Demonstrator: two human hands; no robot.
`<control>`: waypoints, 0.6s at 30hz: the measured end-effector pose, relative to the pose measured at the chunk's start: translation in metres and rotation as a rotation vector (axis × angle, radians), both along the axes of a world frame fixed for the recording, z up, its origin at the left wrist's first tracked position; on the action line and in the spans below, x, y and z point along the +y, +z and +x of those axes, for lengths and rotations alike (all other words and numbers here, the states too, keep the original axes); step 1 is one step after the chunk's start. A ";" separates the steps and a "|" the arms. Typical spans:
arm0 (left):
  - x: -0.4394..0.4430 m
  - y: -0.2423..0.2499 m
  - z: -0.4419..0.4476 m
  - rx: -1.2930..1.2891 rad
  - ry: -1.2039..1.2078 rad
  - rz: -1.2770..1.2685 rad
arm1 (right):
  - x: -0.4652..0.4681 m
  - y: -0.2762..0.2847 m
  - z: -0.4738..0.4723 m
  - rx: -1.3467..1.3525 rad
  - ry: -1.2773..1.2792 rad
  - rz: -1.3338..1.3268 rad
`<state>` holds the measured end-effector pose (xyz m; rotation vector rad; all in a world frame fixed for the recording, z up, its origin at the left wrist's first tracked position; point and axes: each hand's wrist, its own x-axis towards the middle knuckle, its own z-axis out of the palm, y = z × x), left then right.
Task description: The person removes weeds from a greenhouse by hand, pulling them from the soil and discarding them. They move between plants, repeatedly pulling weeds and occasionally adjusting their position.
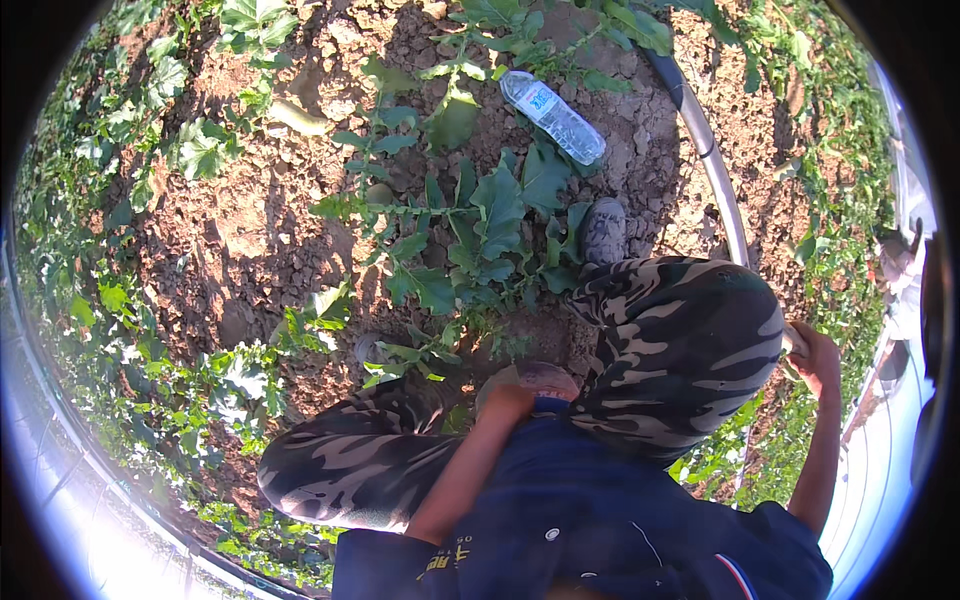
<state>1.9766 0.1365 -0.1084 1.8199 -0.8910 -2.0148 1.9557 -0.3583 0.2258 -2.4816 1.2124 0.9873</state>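
Note:
My left hand [511,403] is bent in front of my body between my knees. It lies against a dull pale piece [496,378] and a reddish item with writing [551,381]; its fingers are hidden, so its grip is unclear. Out beyond my right knee, my right hand [814,358] is closed around the near end of a long pale pole [716,165]. The pole passes behind the knee and runs forward over the soil, with a dark section [664,75] at its far end. A lobed leafy plant [495,210] spreads over the ground before me.
A clear plastic bottle [555,120] with a label lies beside the plant. My right shoe [605,229] rests on cloddy soil [225,225]. A pale elongated thing [298,118] lies farther left. Green crops [97,300] line both sides, with plastic sheeting [870,465] at the right edge.

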 end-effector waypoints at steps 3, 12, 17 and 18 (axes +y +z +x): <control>0.003 -0.046 -0.037 -0.131 0.086 -0.016 | -0.017 0.001 -0.007 -0.014 0.176 0.027; -0.009 0.057 0.033 -0.277 -0.208 -0.032 | -0.039 -0.035 -0.098 -0.010 0.333 -0.023; 0.011 0.121 0.061 -0.383 -0.081 -0.140 | -0.011 -0.126 -0.158 -0.163 0.243 0.166; 0.008 0.146 0.072 -0.408 0.020 -0.137 | -0.010 -0.140 -0.180 -0.169 0.149 0.279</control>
